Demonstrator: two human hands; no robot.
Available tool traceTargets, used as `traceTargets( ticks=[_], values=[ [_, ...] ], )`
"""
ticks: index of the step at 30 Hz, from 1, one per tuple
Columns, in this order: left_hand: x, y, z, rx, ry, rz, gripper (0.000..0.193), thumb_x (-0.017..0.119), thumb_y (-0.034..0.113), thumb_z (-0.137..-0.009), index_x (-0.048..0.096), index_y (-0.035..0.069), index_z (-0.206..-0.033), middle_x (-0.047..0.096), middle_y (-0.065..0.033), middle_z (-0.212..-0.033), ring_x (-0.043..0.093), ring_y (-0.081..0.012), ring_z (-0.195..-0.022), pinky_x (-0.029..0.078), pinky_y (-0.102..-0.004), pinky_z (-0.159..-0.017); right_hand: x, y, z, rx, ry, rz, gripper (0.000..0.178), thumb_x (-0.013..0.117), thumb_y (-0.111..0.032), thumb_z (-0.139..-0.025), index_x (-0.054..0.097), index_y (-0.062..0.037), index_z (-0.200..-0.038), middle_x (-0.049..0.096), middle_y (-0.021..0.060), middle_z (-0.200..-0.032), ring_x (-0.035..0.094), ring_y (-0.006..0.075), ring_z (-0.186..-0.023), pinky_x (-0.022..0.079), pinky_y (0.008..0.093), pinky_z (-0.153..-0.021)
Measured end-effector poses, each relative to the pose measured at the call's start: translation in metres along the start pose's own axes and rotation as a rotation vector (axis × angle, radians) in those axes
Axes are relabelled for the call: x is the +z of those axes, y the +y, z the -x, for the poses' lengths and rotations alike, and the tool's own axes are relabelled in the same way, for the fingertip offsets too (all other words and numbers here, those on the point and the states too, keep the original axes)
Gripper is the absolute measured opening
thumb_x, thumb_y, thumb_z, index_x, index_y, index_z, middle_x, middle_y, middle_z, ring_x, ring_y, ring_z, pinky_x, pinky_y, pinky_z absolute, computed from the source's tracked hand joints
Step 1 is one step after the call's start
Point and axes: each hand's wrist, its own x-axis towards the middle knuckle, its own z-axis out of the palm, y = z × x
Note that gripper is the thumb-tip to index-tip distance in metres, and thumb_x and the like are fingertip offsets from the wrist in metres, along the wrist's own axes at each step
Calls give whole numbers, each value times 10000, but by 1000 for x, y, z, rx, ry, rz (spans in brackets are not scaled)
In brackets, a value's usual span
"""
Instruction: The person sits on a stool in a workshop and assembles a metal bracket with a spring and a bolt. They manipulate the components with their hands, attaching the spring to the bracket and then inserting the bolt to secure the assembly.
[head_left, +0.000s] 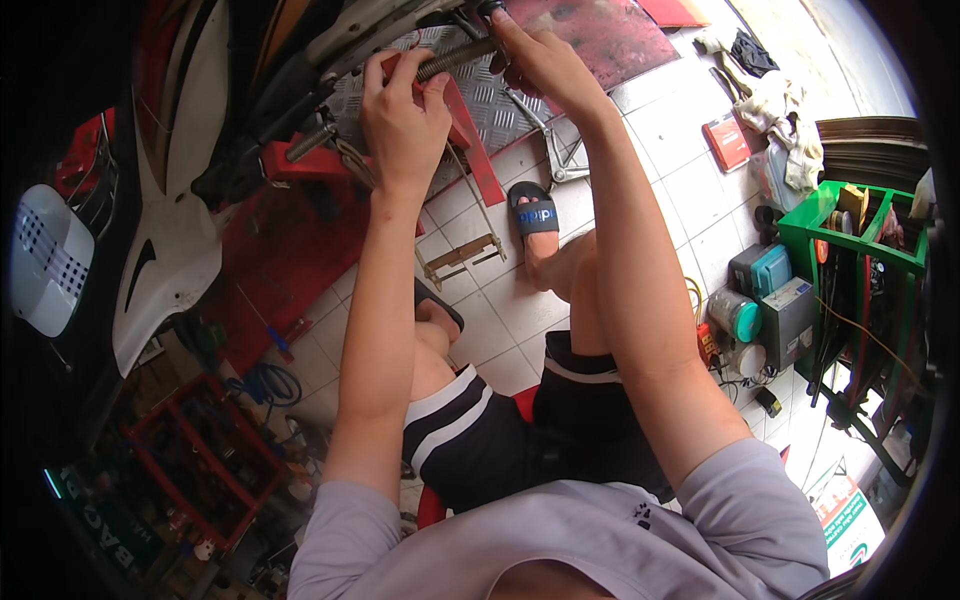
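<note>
Below, white tiled floor (690, 150), cluttered workshop.

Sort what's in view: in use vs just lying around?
In use:
left hand, gripping the threaded rod
right hand, at the rod's far end
red stand under the rod

Lying around:
green tool rack
rags
red booklet
metal bracket on the floor tiles
</note>
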Motion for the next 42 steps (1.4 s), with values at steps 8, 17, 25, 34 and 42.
traceTargets(
  ticks=[8,17,25,34,42],
  values=[
    [0,3,-1,-27,-25,40,258,710,74,-790,652,29,-1038,604,-152,-1041,611,-343,-931,486,-404,-816,-6,13,-1,-239,-150,-241,458,541,-389,-967,628,34,-1120,609,52,-775,591,115,-658,461,242,-595],
    [-7,-10,-3,61,-66,125,288,708,65,-802,621,36,-1075,637,-119,-1055,630,-303,-964,500,-361,-823,16,4,-12,-29,250,191,729,422,-591,-943,656,62,-719,610,223,-606,668,334,-698,494,403,-679],
    [-6,-8,-4,52,-56,79,249,714,65,-790,646,28,-1027,642,-119,-991,638,-295,-917,496,-366,-801,-6,22,-8,-341,-164,-334,467,563,-312,-955,542,2,-1299,633,96,-1057,650,140,-821,503,272,-738],
    [-8,-10,-4,76,-14,109,256,717,75,-790,647,27,-1031,639,-123,-975,633,-306,-901,495,-373,-784,-12,10,-13,-28,-191,19,484,598,-268,-933,518,-10,-1335,628,82,-1079,628,148,-830,499,286,-754],
    [-6,-11,-3,85,-14,85,242,711,63,-793,652,43,-1028,627,-125,-962,632,-305,-872,501,-370,-752,8,14,-13,-126,120,-71,548,460,-503,-938,611,23,-969,631,156,-798,651,278,-761,493,362,-731]
  ],
)
